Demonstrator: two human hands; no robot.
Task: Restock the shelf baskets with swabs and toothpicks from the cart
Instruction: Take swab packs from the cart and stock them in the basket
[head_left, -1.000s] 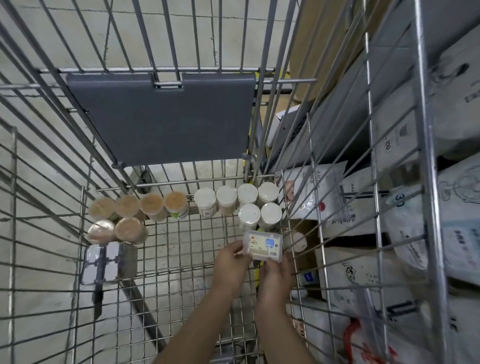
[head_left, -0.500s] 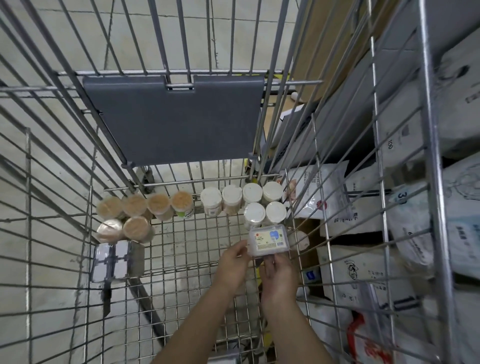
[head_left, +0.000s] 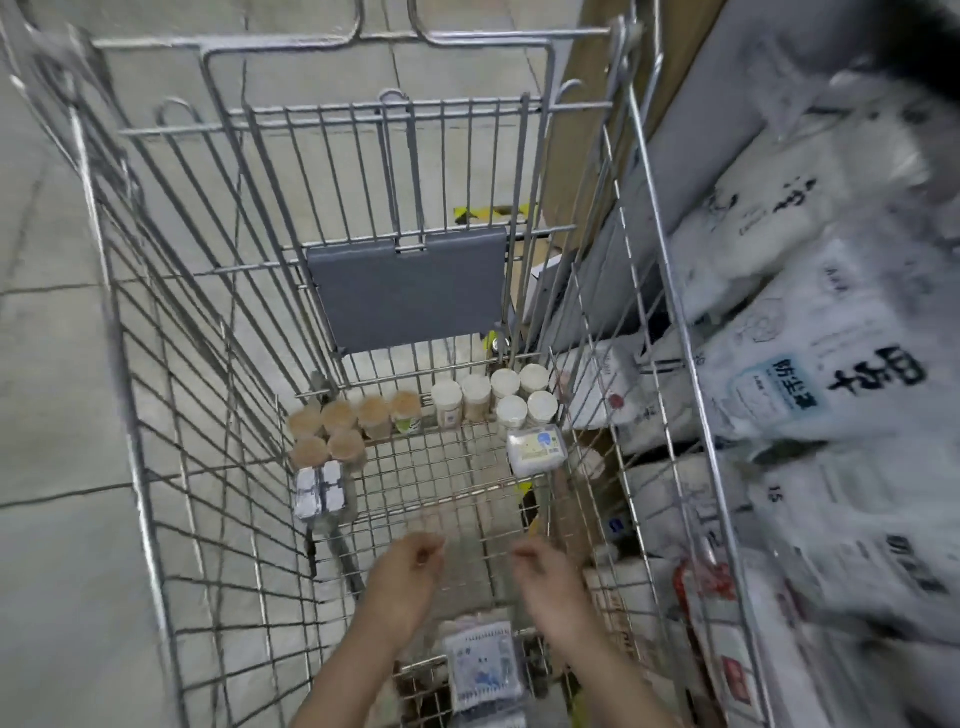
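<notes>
I look down into a wire cart (head_left: 171, 395). At its far end stand several toothpick jars with tan tops (head_left: 353, 421) and several white-lidded jars (head_left: 498, 397). A clear box of swabs (head_left: 536, 449) lies on the cart floor by the right wall, in front of the white jars. A pair of small grey-white boxes (head_left: 319, 491) lies at the left. A flat pack of swabs (head_left: 483, 665) lies near me between my forearms. My left hand (head_left: 408, 587) and right hand (head_left: 550, 582) hover above the cart floor, fingers loosely curled, holding nothing.
A grey flap (head_left: 410, 286) hangs on the cart's far wall. To the right, a wire shelf rack (head_left: 670, 291) holds white bagged goods (head_left: 810, 395). Tiled floor (head_left: 52, 364) lies to the left.
Both hands let go of the clear swab box, which now lies on the cart floor by the white jars. My hands have pulled back toward me, and the view has risen.
</notes>
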